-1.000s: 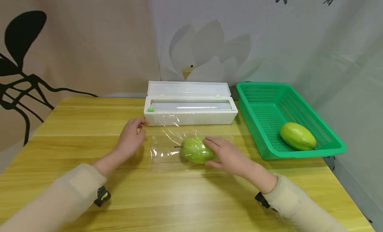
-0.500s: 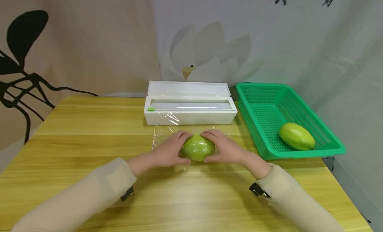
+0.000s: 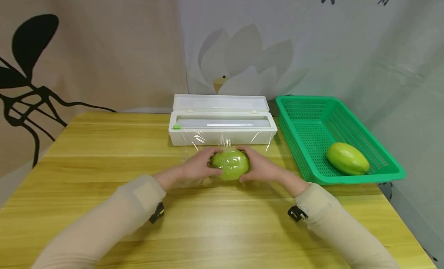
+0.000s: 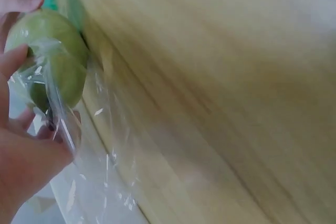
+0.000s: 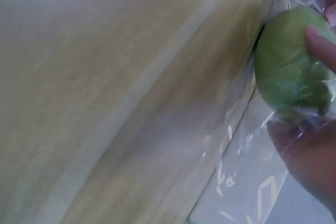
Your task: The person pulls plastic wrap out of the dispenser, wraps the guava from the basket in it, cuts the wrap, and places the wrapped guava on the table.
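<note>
A green pear (image 3: 230, 167) sits in front of the white film dispenser, with clear cling film (image 4: 113, 182) drawn over it. My left hand (image 3: 197, 165) grips its left end, fingers behind and thumb in front. From the other end my right hand (image 3: 261, 167) holds it the same way. In the left wrist view, film bunches around the pear's dark stem end and trails loose below. The right wrist view has film over the pear (image 5: 286, 56) too, wrinkled beside the thumb. Film still runs up to the dispenser (image 3: 243, 138), whose lid stands up.
A green plastic basket (image 3: 295, 153) stands to the right, holding a yellow-green oval fruit (image 3: 348, 158). The wooden table (image 3: 222, 230) extends toward me. A printed curtain (image 3: 138, 49) hangs behind the table.
My left hand has come from beside the dispenser to the pear's left end. Both hands have tilted the pear, its stem no longer showing from above, and shifted it slightly toward the dispenser.
</note>
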Tool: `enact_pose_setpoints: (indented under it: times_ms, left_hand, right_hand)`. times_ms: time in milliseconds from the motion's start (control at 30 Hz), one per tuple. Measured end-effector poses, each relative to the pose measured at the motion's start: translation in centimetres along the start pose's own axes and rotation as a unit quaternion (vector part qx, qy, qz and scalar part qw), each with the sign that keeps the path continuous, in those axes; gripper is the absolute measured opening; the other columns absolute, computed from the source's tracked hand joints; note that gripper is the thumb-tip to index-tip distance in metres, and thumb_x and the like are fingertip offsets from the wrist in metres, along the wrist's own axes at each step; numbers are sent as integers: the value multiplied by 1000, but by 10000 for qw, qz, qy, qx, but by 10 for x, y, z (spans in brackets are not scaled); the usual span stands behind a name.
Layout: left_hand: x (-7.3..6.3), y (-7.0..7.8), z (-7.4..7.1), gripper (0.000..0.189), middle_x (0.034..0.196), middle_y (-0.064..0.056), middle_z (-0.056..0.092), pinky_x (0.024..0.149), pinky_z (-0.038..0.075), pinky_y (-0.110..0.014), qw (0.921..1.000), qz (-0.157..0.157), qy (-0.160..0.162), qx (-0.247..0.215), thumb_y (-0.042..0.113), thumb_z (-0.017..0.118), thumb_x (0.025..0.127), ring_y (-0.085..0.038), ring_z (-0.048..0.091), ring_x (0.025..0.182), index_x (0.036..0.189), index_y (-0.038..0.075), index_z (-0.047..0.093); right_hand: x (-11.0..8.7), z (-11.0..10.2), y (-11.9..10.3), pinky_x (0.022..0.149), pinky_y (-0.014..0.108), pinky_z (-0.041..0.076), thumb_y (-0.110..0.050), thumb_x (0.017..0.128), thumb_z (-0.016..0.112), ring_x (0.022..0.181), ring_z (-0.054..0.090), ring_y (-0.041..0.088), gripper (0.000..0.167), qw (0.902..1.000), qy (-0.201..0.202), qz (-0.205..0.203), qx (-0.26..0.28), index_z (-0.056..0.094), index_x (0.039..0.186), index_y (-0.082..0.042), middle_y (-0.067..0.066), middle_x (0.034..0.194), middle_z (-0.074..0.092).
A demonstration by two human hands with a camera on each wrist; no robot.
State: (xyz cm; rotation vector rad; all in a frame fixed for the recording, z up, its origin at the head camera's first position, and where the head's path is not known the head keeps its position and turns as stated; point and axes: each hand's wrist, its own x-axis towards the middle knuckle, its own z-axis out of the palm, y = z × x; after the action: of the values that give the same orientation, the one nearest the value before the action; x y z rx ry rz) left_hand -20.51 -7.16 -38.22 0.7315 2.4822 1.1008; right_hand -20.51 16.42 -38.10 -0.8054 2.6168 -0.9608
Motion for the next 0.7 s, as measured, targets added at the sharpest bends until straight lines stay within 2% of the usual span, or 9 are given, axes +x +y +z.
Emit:
enact_pose_setpoints:
  times_ms: [100, 200, 267, 333, 433, 500, 600, 700]
  left_hand:
    - [6, -2, -5, 69, 137, -15, 45, 105, 40, -43, 9992, -136, -146, -338, 26, 69, 84, -29, 47, 123, 141, 5, 35]
    - [10, -5, -10, 71, 139, -19, 42, 107, 38, -44, 9979, -222, -297, -536, 28, 67, 86, -33, 45, 126, 141, 2, 31]
    - [13, -6, -12, 77, 141, -18, 39, 109, 35, -44, 9966, -331, -366, -652, 29, 70, 82, -32, 41, 129, 141, 3, 29]
    - [14, -7, -12, 82, 140, -17, 39, 110, 33, -44, 9966, -278, -389, -674, 26, 75, 78, -31, 40, 130, 140, 2, 27]
    - [17, -7, -10, 85, 139, -16, 41, 111, 31, -44, 9990, -73, -247, -353, 20, 80, 71, -30, 40, 130, 138, 2, 30]
    - [18, -7, -9, 82, 137, -16, 41, 111, 31, -44, 9999, 35, -90, -34, 18, 79, 73, -30, 40, 129, 138, 1, 32]
    - [18, -9, -9, 78, 138, -18, 39, 110, 33, -47, 9995, -46, 65, 292, 22, 75, 79, -32, 40, 128, 140, 3, 32]
    - [19, -12, -11, 78, 139, -18, 38, 109, 33, -47, 9994, -147, 55, 322, 26, 72, 81, -32, 41, 127, 143, 5, 29]
  right_hand:
    - [4, -4, 4, 107, 49, 36, -12, 64, 84, 123, 47, 34, 90, 9991, -61, 252, 346, 33, 138, -1, 19, 133, 48]
    - [8, -8, 8, 104, 49, 39, -16, 66, 83, 120, 48, 35, 86, 9986, -20, 342, 392, 36, 137, -1, 19, 131, 48]
    - [10, -11, 10, 102, 48, 41, -16, 67, 83, 119, 49, 35, 84, 9985, 37, 312, 451, 39, 136, 0, 19, 131, 48]
    - [13, -12, 15, 100, 47, 43, -16, 68, 82, 118, 49, 35, 81, 9979, 71, 242, 600, 40, 136, 1, 20, 130, 49]
    - [17, -15, 19, 99, 46, 45, -13, 70, 80, 117, 50, 35, 81, 9943, 60, 323, 1016, 37, 136, 3, 22, 128, 50]
    - [19, -16, 21, 99, 45, 45, -11, 72, 79, 116, 51, 36, 80, 9900, 53, 497, 1318, 34, 137, 3, 23, 127, 50]
    - [21, -18, 21, 99, 43, 45, -11, 75, 76, 114, 52, 35, 76, 9858, 47, 682, 1533, 33, 135, 4, 24, 126, 50]
    - [22, -19, 23, 99, 44, 45, -12, 76, 76, 115, 51, 35, 73, 9882, -5, 619, 1404, 34, 134, 4, 24, 126, 51]
